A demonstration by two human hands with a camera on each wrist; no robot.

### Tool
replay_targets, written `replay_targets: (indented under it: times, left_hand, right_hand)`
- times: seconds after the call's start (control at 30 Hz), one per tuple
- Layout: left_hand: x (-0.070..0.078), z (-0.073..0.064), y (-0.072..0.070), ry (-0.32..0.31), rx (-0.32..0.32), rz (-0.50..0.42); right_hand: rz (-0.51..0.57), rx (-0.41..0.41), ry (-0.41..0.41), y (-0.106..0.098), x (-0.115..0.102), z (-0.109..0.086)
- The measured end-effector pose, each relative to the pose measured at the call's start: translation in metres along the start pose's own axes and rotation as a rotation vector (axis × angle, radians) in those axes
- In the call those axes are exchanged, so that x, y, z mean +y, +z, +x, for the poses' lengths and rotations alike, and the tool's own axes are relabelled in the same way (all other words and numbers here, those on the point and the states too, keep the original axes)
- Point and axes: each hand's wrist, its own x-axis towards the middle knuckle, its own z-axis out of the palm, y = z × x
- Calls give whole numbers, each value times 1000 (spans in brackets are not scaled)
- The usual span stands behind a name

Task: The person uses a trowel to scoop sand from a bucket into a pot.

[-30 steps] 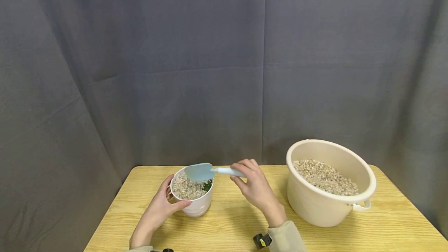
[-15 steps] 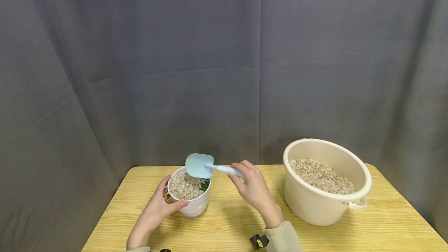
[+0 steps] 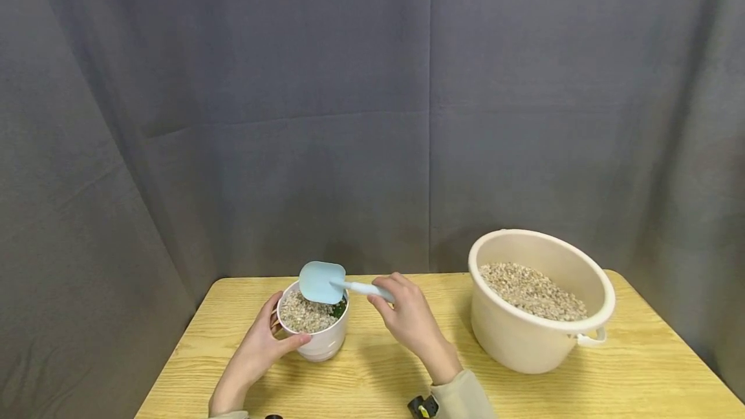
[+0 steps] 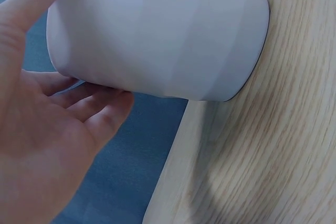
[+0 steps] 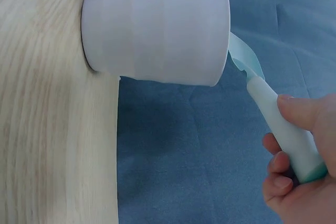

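Grey curtain (image 3: 326, 115) hanging behind wooden tabletop (image 3: 384, 367). White pot (image 3: 327, 343) standing on tabletop, well left of cream bucket (image 3: 518, 343); both holding gravel (image 3: 304, 315), pot also showing green bits (image 3: 339, 309). Left hand (image 3: 260, 346) gripping pot, thumb at near rim, fingers around side. Right hand (image 3: 409, 315) gripping blue scoop (image 3: 321, 282) by handle, blade hanging over pot's far rim.

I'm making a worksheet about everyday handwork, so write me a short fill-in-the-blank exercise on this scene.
1. The right hand grips the pale-blue, broad-bladed scoop by its ____.
2. The left hand holds the round white pot, where a dark ____ patch shows beside pale grit.
3. The large, round cream bucket stands on the person's ____ side of the pot.

Missing words: handle; green; right.
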Motion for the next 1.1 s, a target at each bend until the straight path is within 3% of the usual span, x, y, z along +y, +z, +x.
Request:
replay_targets:
  times: [0.4,0.8,0.9,1.1]
  left_hand:
    - [3,-2,-4,-19,-9,69]
    - [22,-7,-8,24,-25,209]
    - [31,-10,-9,60,2,283]
    - [54,-15,-6,187,128,371]
  right_hand:
    - [34,-16,13,-8,-2,-1]
    - [-12,-10,51,-57,11,-15]
    - [-25,14,53,-72,12,-21]
    - [-91,59,36,-105,13,-30]
